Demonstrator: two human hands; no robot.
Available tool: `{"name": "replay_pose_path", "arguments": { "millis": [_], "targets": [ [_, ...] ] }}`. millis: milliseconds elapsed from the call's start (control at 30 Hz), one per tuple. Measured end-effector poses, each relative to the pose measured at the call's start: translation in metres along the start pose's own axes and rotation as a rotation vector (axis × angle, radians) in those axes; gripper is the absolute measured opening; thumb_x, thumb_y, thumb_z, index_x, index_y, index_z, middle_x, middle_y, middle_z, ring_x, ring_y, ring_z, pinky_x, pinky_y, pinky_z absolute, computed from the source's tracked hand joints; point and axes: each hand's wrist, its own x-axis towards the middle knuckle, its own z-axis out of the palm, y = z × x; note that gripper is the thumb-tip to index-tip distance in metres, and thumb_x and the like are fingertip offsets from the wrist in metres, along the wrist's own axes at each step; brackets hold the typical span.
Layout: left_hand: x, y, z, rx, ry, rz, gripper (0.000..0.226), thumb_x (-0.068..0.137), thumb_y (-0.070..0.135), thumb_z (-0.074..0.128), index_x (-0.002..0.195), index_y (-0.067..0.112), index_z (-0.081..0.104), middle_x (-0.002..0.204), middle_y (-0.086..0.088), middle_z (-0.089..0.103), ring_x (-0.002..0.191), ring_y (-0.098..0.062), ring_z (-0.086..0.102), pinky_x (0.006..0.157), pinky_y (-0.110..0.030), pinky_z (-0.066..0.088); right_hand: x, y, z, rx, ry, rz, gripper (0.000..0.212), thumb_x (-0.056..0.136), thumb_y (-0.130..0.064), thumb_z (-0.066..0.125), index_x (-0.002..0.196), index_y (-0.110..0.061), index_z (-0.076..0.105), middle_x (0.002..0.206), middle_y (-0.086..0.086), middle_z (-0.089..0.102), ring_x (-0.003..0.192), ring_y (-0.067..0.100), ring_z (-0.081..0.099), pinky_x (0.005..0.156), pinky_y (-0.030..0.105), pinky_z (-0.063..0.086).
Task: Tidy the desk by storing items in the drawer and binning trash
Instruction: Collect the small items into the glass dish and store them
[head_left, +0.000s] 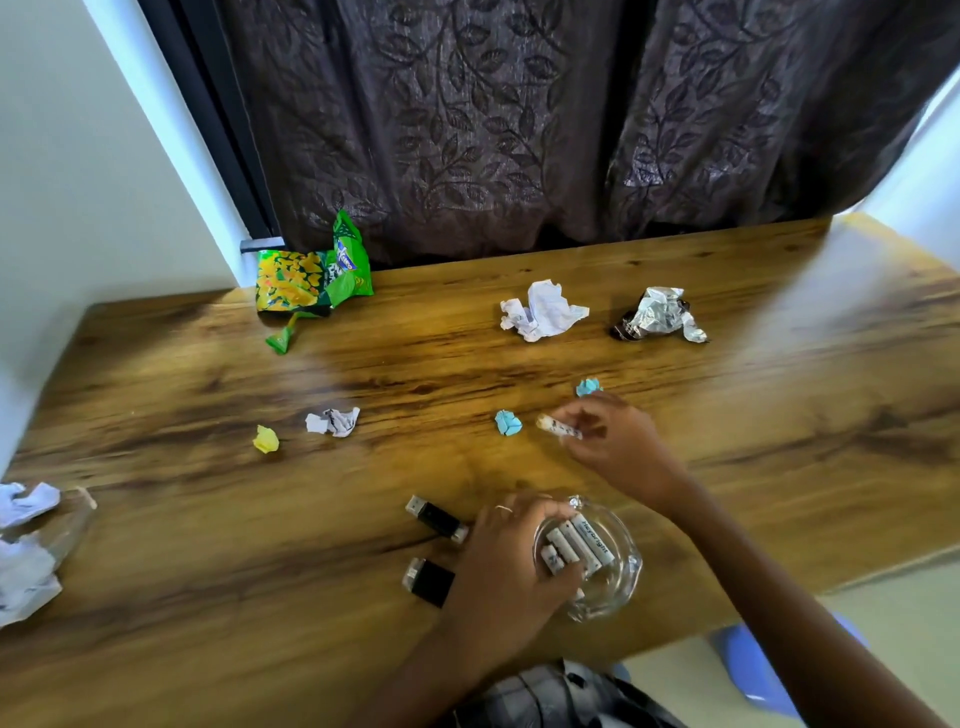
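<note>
With my left hand (511, 558) gripping the bowl (621, 582) of batteries (579, 543) steady, my right hand (605, 436) pinches what looks like another battery (560, 428) above the tabletop (208, 519); I carry it level into the bowl.

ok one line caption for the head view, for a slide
Right hand pinches a battery while left hand holds the glass dish of batteries, paper scraps on the desk.

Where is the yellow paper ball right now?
The yellow paper ball lies on the desk's left half, just left of a small white crumpled scrap.
</note>
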Motion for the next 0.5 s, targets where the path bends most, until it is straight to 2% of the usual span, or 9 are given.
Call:
{"name": "replay_pose_path", "arguments": {
  "millis": [100,167,267,400,500],
  "targets": [
    [0.001,-0.004,0.007,0.196,-0.017,-0.015,0.065,0.078,0.047,0.065,0.134,0.042,0.033,0.139,0.015,0.031,0.127,-0.008,0.024,0.105,-0.028,0.029,-0.043,0.007,-0.009,0.084,-0.069,0.026,0.02,0.081,-0.009,0.068,0.098,-0.02,0.067,0.09,-0.01,0.064,0.083,0.002,0.061,0.075,0.013,0.05],
    [0.004,-0.006,0.012,0.283,-0.048,-0.046,0.078,0.075,0.052,0.066,0.14,0.04,0.024,0.143,0.01,0.028,0.13,-0.012,0.024,0.107,-0.032,0.03,-0.059,0.013,-0.012,0.059,-0.101,0.046,0.022,0.08,-0.008,0.069,0.095,-0.024,0.067,0.089,-0.012,0.064,0.084,-0.002,0.06,0.075,0.01,0.048],
    [0.008,-0.005,0.016,0.314,-0.073,-0.077,0.09,0.074,0.052,0.068,0.145,0.037,0.014,0.147,0.007,0.027,0.135,-0.015,0.025,0.107,-0.034,0.033,-0.074,0.018,-0.013,-0.003,-0.133,0.036,0.025,0.079,-0.009,0.068,0.092,-0.03,0.065,0.087,-0.015,0.063,0.087,0.0,0.059,0.075,0.012,0.048],
    [0.012,-0.004,0.017,0.341,-0.06,-0.077,0.087,0.078,0.048,0.067,0.146,0.034,0.015,0.146,0.005,0.032,0.135,-0.016,0.03,0.103,-0.033,0.038,-0.082,0.02,-0.016,-0.117,-0.175,-0.024,0.025,0.078,-0.013,0.069,0.091,-0.033,0.063,0.082,-0.024,0.056,0.087,0.0,0.057,0.072,0.01,0.044],
    [0.013,-0.003,0.016,0.366,-0.026,-0.073,0.08,0.079,0.049,0.065,0.145,0.035,0.021,0.142,0.005,0.038,0.13,-0.014,0.037,0.098,-0.03,0.04,-0.084,0.02,-0.015,-0.197,-0.223,-0.074,0.021,0.079,-0.013,0.067,0.096,-0.025,0.067,0.09,-0.018,0.057,0.085,-0.001,0.055,0.075,0.007,0.04]
  ]
}}
